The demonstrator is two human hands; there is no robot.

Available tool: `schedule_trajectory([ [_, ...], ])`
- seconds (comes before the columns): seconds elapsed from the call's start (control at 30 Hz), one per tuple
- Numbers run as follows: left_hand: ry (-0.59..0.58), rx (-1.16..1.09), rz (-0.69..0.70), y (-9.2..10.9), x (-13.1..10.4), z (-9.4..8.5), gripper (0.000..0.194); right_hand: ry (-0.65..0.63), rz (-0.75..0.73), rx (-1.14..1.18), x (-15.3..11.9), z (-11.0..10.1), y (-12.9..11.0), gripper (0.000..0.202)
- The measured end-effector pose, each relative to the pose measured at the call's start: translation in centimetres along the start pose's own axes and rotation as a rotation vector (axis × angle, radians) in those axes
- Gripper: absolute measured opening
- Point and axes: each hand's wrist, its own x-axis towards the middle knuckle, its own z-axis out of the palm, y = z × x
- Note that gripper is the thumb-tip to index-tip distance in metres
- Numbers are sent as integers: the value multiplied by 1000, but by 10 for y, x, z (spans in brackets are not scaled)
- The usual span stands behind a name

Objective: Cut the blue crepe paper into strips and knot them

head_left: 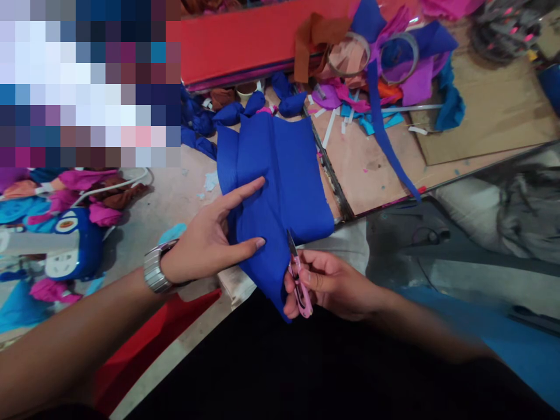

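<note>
A large piece of blue cloth point(280, 169) lies over the table's front edge, its lower corner hanging toward my lap. My left hand point(214, 233), with a metal watch at the wrist, rests on the cloth's left part, thumb and forefinger spread apart. In my right hand point(321, 283) is a pair of small scissors point(301, 289) with pink handles. Their dark blades point up and touch the cloth at its lower edge, where a cut or gap separates the hanging corner from the right part. The fingertips of my right hand are partly behind the handles.
Knotted blue cloth bundles point(230, 112) lie behind the cloth. Two tape rolls point(399, 57) sit among colourful scraps at the back right, near a cardboard sheet point(481, 111). At the left are a blue-and-white power socket point(72, 245), a white cable and more scraps.
</note>
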Motion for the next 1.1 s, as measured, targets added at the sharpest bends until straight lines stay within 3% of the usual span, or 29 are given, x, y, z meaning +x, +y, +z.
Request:
schedule_trajectory([
  [0.27, -4, 21, 15, -1, 1, -1, 90, -12, 10, -1, 2, 0, -1, 24],
  [0.63, -1, 55, 17, -3, 0, -1, 90, 89, -85, -35, 2, 2, 1, 16],
  [1.1, 31, 172, 3, -9, 4, -5, 97, 182, -170, -125, 5, 0, 3, 21],
])
